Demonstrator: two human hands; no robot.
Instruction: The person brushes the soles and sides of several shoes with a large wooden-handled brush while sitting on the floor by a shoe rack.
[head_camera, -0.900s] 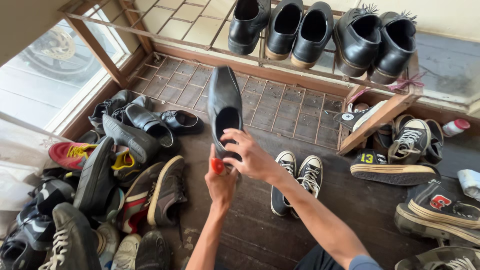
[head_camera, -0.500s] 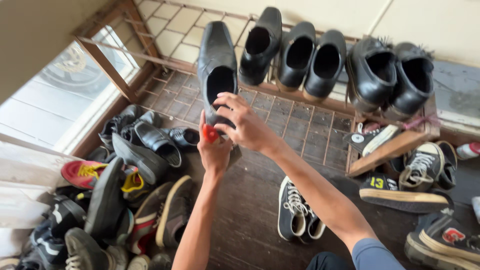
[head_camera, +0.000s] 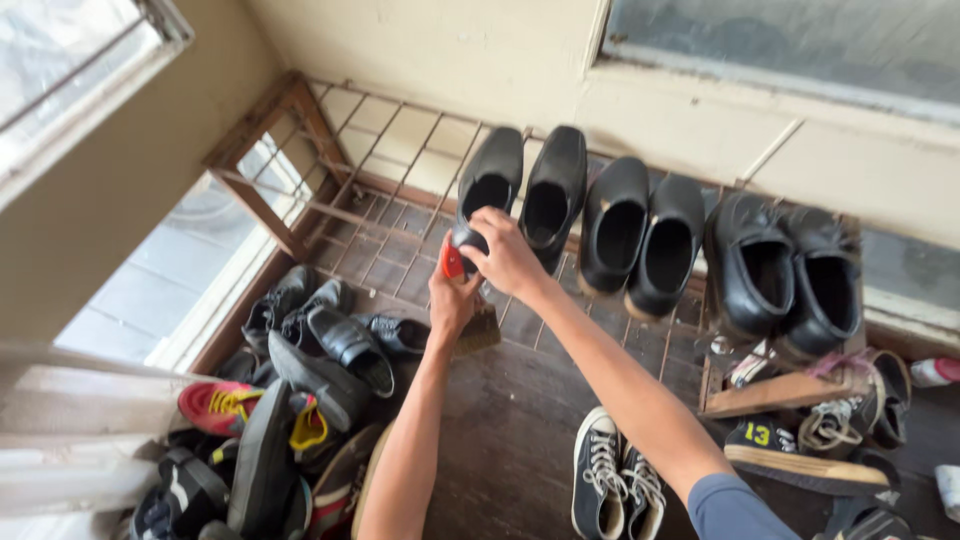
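Our right hand fingers clasp the black shoe at its stiff heel; light, smooth leather. Left hand grips a red tool.

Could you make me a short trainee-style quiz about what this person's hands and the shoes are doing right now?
1. True or false: the right hand grips the heel end of a black dress shoe on the upper rack.
2. Which small thing does the left hand hold? A) a red-orange object B) a white sock C) a blue cloth
3. How many black shoes, counting the gripped one, sit in a row on that upper rack?

Key:
1. True; the fingers wrap its heel.
2. A; what it is exactly cannot be told.
3. Six: four smooth dress shoes and two bulkier ones at the right end.
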